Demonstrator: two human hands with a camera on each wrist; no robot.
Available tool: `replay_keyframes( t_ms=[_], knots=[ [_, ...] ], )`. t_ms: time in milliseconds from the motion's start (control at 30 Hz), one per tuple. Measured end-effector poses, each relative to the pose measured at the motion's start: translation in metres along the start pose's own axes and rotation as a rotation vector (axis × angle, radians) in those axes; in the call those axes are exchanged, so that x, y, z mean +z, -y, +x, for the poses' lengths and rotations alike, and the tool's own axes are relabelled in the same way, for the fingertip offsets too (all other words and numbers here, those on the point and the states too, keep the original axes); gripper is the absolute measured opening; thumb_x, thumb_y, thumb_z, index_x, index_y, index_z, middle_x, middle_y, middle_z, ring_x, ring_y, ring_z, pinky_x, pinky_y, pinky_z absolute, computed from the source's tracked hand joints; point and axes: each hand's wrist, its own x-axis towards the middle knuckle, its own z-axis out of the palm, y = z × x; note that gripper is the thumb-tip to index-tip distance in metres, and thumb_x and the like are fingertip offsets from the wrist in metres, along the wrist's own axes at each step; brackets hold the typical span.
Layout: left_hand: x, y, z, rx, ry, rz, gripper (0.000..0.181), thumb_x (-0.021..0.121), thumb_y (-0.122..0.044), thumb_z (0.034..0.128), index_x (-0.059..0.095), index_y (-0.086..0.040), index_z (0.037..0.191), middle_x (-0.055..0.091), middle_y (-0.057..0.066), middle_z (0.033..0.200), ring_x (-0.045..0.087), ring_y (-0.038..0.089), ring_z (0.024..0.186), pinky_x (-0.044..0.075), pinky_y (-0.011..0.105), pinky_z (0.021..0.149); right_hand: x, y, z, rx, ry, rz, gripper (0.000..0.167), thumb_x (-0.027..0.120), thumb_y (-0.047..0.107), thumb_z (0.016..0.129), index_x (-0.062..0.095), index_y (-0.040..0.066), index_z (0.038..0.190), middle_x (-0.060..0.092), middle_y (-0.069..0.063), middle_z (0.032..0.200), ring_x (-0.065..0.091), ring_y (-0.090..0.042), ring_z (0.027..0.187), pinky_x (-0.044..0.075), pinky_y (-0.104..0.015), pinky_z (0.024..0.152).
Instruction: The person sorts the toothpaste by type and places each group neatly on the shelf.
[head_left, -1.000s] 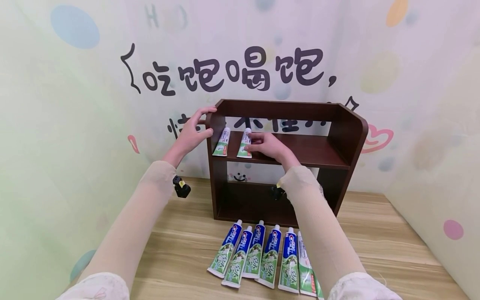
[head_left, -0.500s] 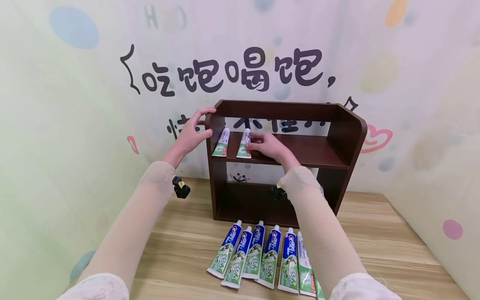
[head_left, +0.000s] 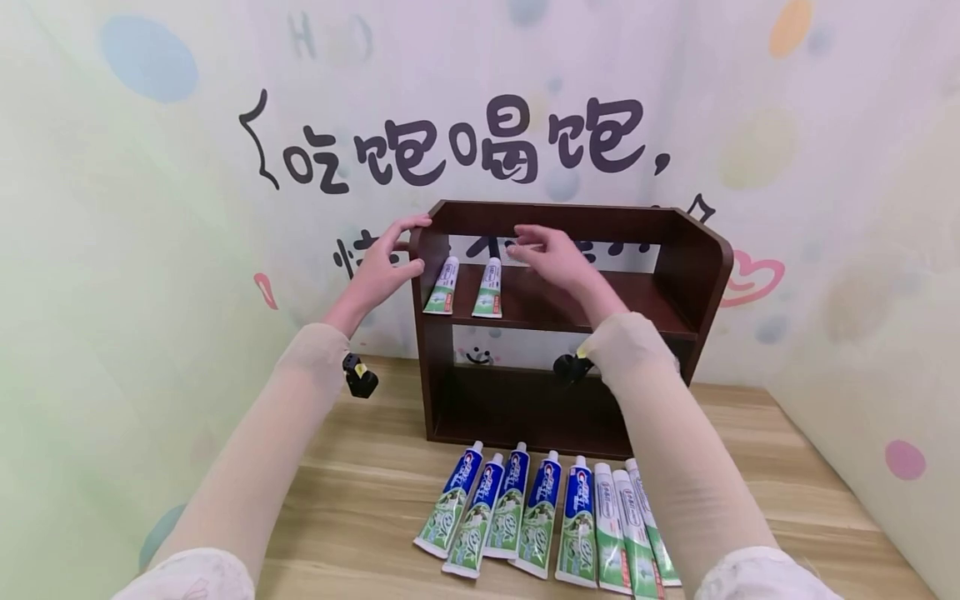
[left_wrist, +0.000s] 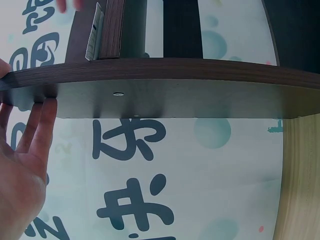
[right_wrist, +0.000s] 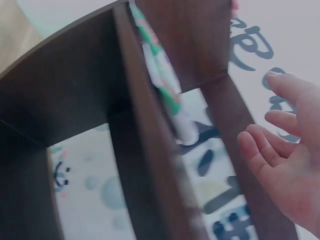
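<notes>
My left hand [head_left: 381, 267] holds the upper left side panel of a dark brown wooden shelf [head_left: 600, 312]. In the left wrist view, the thumb lies on one face of that panel and the fingers [left_wrist: 46, 125] on the other. My right hand [head_left: 558, 260] is in the air over the upper board, apart from everything, its fingers [right_wrist: 282, 127] loosely bent. Two white-and-green toothpaste tubes lie on the upper board, caps to the back: the left tube [head_left: 442, 286] by the side panel, the other tube [head_left: 488, 288] a little right of it.
Blue-and-green toothpaste tubes [head_left: 538, 517] lie in a row on the wooden table [head_left: 337, 500] before the shelf. White-and-green tubes [head_left: 636, 533] continue the row, partly behind my right forearm. A printed wall [head_left: 480, 50] stands close behind.
My right hand has let go of the second toothpaste tube and risen up and right, away from it. That tube stays on the upper board. The left hand keeps its place.
</notes>
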Motion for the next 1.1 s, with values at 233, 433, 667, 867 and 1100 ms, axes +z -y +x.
replay_keyframes(
  t_ms=[233,433,667,867,1100],
  knots=[
    [-0.001,-0.007,-0.002,-0.03,0.01,-0.009,0.056,0.057,-0.004,0.0895,0.048,-0.02,0.142,0.036,-0.005,0.16,0.046,0.035,0.126,0.045,0.053,0.097,-0.028,0.022,-0.01,-0.03,-0.036,-0.078,0.061,0.06,0.036,0.097,0.039,0.019,0.152,0.053,-0.008,0.146,0.058,-0.025,0.118,0.047,-0.042,0.106],
    [0.0,-0.007,-0.003,-0.03,0.013,-0.008,0.056,0.057,-0.004,0.0891,0.048,-0.02,0.142,0.036,-0.006,0.16,0.046,0.036,0.127,0.045,0.053,0.097,-0.044,0.033,-0.02,-0.05,-0.049,-0.101,0.061,0.059,0.038,0.097,0.039,0.021,0.152,0.051,-0.009,0.147,0.057,-0.025,0.123,0.045,-0.042,0.109],
    [-0.001,-0.002,-0.002,-0.013,0.006,-0.002,0.056,0.058,-0.007,0.0892,0.05,-0.028,0.14,0.038,-0.014,0.157,0.048,0.032,0.123,0.047,0.05,0.096,-0.055,0.038,-0.036,-0.084,-0.095,-0.116,0.056,0.058,0.038,0.098,0.043,0.023,0.15,0.055,-0.007,0.142,0.056,-0.021,0.123,0.048,-0.039,0.105],
    [-0.002,-0.002,-0.001,-0.013,0.01,-0.017,0.057,0.058,-0.008,0.0885,0.05,-0.028,0.14,0.038,-0.013,0.156,0.048,0.032,0.122,0.047,0.05,0.095,-0.057,0.041,-0.053,-0.132,-0.145,-0.108,0.052,0.059,0.037,0.097,0.048,0.024,0.146,0.059,-0.006,0.138,0.058,-0.019,0.117,0.05,-0.035,0.099],
    [-0.001,-0.002,-0.001,-0.018,0.014,-0.023,0.056,0.058,-0.008,0.0891,0.049,-0.028,0.141,0.038,-0.013,0.157,0.048,0.032,0.123,0.047,0.051,0.096,-0.057,0.04,-0.078,-0.19,-0.206,-0.124,0.047,0.06,0.035,0.096,0.053,0.024,0.141,0.062,-0.005,0.132,0.058,-0.015,0.114,0.047,-0.027,0.095]
  ],
)
